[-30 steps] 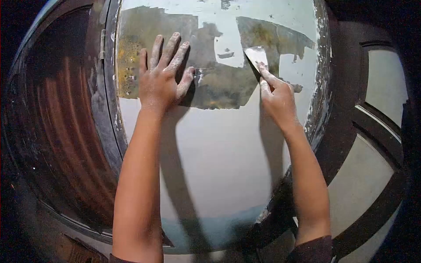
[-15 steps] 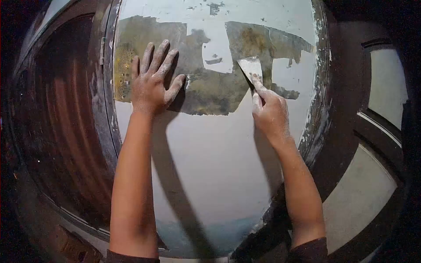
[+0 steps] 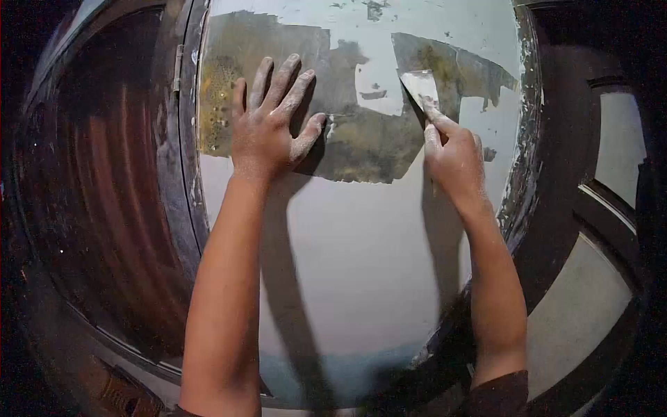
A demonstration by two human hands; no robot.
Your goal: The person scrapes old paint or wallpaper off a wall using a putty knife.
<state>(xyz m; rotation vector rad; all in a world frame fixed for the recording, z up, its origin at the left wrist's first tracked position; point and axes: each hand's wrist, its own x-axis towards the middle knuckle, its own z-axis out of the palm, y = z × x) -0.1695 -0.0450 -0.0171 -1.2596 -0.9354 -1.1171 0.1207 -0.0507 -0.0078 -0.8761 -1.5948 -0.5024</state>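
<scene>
My left hand (image 3: 271,128) lies with fingers spread on the bare grey-brown patch of the wall (image 3: 368,149). Pale dust coats its fingertips. My right hand (image 3: 455,153) is wrapped round a putty knife (image 3: 422,87), whose handle is mostly hidden by the fingers. The blade points up and left, against the upper right of the scraped patch, and its face looks whitish. An island of white paint (image 3: 379,87) remains between the hands. Below the patch, the white painted surface (image 3: 361,243) runs downward, with shadows of both arms on it.
To the left is a dark brown wooden door (image 3: 111,201) with a hinge (image 3: 178,68) on its frame. A paint-spattered dark frame edge (image 3: 526,139) borders the wall on the right. Beyond it stands a dark panelled door with pale panels (image 3: 583,313).
The whole view has shifted, so wall and hands appear farther right. My right hand and the putty knife have moved slightly up on the patch. The left hand stays at the same spot.
</scene>
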